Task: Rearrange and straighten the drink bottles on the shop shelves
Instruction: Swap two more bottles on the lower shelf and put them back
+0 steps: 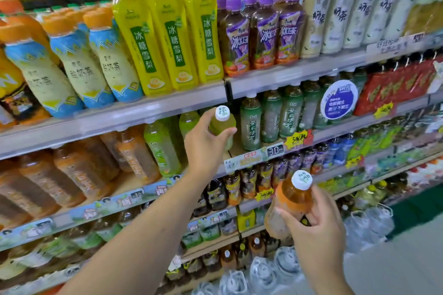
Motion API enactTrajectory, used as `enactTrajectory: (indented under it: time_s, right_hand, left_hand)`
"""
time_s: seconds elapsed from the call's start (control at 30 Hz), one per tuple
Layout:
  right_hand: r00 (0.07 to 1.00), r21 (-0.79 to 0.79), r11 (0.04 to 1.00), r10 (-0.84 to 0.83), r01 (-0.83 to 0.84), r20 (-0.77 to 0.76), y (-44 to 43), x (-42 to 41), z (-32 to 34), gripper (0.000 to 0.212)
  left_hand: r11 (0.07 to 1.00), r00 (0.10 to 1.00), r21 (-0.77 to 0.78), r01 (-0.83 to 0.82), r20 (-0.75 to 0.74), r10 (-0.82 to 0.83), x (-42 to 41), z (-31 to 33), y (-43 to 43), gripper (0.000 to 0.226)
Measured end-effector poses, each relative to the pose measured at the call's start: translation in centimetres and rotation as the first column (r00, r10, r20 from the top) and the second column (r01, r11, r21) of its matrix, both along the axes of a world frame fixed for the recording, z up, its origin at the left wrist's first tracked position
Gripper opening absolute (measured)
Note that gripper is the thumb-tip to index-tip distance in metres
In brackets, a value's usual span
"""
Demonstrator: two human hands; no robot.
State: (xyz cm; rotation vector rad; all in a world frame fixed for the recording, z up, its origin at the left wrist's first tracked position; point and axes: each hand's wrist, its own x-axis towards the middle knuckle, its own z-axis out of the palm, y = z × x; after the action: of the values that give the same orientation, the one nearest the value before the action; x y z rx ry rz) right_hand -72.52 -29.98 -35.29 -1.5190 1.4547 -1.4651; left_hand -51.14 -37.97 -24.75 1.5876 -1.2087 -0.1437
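Observation:
My left hand (206, 141) grips a light green tea bottle (224, 124) with a white cap, holding it at the front of the second shelf, in a gap between other light green bottles (161, 148) and dark green tea bottles (250, 122). My right hand (316, 225) holds an orange-brown tea bottle (293, 199) with a white cap, lower and away from the shelves, tilted toward me. More orange-brown bottles (79, 172) stand on the second shelf at the left.
The top shelf (167, 105) carries blue-and-cream milk tea, yellow pear drink (141, 38), purple-capped iced tea (263, 33) and pale bottles. Lower shelves hold small dark bottles. Packs of water (263, 268) sit on the floor at the bottom right. A round blue tag (338, 99) hangs off the second shelf.

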Motion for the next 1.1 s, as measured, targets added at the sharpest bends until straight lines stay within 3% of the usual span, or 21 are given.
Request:
enactTrajectory:
  time_s: [0.2,0.5,0.87,1.1]
  right_hand:
    - [0.999,0.001,1.0,0.031,-0.031,0.021,-0.6,0.0,0.2,0.072]
    - [0.997,-0.005,0.997,0.078,-0.078,0.025,-2.4,1.9,-0.2,0.073]
    - [0.994,-0.03,0.993,0.112,-0.112,0.005,-3.1,3.0,-0.6,0.076]
    - [0.991,-0.026,0.991,0.129,-0.128,0.037,-2.8,3.7,0.0,0.076]
  left_hand:
    - [0.999,0.997,0.038,0.037,-0.075,-0.034,-0.1,-1.4,-3.1,0.06]
    - [0.993,0.998,0.114,0.025,-0.055,-0.019,0.4,-2.1,-6.7,0.076]
    - [0.961,0.998,0.272,-0.041,-0.027,0.051,0.6,-0.2,-8.1,0.06]
    - [0.947,0.998,0.32,-0.007,-0.059,0.028,0.4,0.2,-5.9,0.081]
